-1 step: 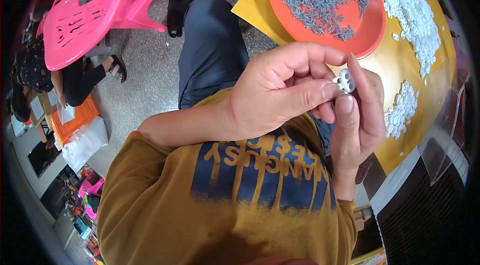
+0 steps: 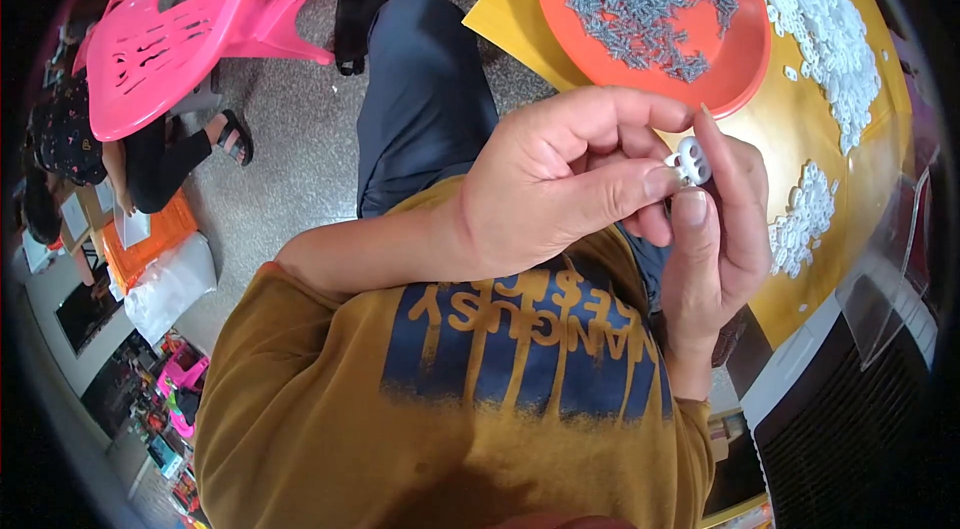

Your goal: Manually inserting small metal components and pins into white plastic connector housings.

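A small white plastic piece with round holes (image 2: 692,161) is held up in front of my chest, near the table's edge. My left hand (image 2: 565,179) is closed, its thumb tip pressed against the piece's left side. From the right, my right hand (image 2: 722,239) cups the same piece, with its thumb below and index finger upright along the far side. The tips of both index fingers nearly meet above it. Fingers partly cover the piece, so its full shape does not show.
On the yellow table (image 2: 515,19) stands a red-orange bowl (image 2: 735,69) of small grey parts with a thin stick on top. A large heap of white pieces (image 2: 825,29) and a smaller pile (image 2: 803,219) lie right. A pink chair (image 2: 165,54) and another person (image 2: 75,129) are left.
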`<control>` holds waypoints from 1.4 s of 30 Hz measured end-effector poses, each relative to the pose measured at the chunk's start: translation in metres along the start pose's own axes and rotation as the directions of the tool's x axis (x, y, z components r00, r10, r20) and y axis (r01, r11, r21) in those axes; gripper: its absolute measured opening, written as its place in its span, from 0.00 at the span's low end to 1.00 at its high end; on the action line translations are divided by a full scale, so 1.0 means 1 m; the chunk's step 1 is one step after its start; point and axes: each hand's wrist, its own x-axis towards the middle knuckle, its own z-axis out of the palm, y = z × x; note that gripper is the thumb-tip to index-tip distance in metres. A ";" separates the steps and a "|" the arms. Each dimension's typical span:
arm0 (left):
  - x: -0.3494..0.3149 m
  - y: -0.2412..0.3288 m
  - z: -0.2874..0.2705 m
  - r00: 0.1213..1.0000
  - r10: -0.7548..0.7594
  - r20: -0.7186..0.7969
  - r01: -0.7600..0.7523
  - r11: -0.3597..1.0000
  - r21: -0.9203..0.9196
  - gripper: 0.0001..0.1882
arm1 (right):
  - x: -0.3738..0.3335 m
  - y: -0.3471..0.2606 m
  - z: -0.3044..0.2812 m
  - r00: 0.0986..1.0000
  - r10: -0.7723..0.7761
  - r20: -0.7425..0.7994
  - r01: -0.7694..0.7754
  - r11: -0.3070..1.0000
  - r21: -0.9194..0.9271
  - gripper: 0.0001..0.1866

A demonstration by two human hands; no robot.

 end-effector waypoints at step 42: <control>-0.004 0.000 -0.001 0.991 0.070 0.117 -0.087 0.986 0.145 0.14 | 0.005 0.004 -0.001 0.984 -0.178 0.022 0.176 0.981 0.079 0.18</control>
